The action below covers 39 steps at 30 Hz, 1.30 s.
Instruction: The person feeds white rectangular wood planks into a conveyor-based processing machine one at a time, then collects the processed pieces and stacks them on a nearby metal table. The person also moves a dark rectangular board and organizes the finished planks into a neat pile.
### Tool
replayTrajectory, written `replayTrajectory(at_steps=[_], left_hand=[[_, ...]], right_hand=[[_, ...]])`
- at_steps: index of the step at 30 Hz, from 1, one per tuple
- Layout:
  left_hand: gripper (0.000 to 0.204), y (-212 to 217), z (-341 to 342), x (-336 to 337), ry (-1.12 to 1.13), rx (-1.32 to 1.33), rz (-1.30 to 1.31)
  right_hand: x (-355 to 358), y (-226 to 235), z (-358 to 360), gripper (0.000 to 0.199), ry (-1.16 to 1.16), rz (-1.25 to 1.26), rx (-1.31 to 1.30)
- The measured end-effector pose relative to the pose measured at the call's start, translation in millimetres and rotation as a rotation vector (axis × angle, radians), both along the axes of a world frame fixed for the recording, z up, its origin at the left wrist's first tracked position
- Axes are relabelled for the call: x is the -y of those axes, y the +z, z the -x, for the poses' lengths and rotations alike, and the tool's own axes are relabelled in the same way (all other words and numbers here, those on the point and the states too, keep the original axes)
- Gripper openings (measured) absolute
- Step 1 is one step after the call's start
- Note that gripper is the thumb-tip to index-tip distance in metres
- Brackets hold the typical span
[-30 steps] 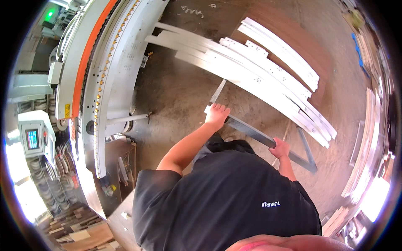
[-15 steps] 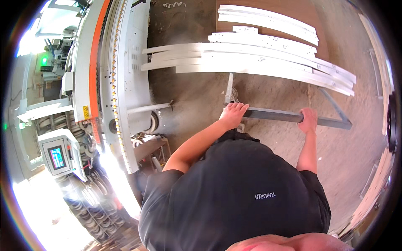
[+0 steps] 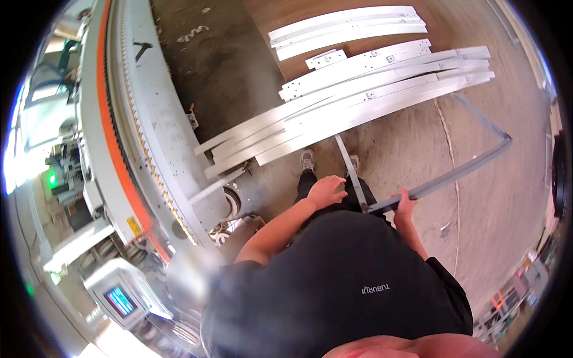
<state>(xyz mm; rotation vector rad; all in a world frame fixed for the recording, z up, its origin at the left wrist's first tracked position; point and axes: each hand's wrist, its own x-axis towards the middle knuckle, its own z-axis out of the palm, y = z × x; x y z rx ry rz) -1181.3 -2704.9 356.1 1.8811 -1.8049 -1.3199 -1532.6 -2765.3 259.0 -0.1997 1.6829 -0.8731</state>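
Observation:
My right hand is wrapped round a grey metal bar close to its near corner. That bar is the near side of a frame whose two side rails run forward under a stack of long white boards. My left hand is off the bar, left of the side rail, with its fingers apart and nothing in them. The boards lie in overlapping layers, some with small holes and labels. A short white piece lies behind them, and more white strips rest on a brown sheet.
On the left runs a long white machine with an orange stripe. Its control panel has a lit screen. A support arm sticks out near the stack's left end. My shoes stand on the concrete floor.
My left hand has let go of the bar. My right hand keeps its hold, now nearer the bar's left corner. In view, the frame and boards have turned, their right ends swinging away from me.

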Motion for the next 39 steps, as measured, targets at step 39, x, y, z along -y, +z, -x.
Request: replayTrajectory(at_steps=[39], left_hand=[[0.065,-415.0,-427.5,457.8,0.629,0.429,-0.058]], right_hand=[[-41.7,27.8,85.3,0.042,-0.265,-0.316,-0.657]])
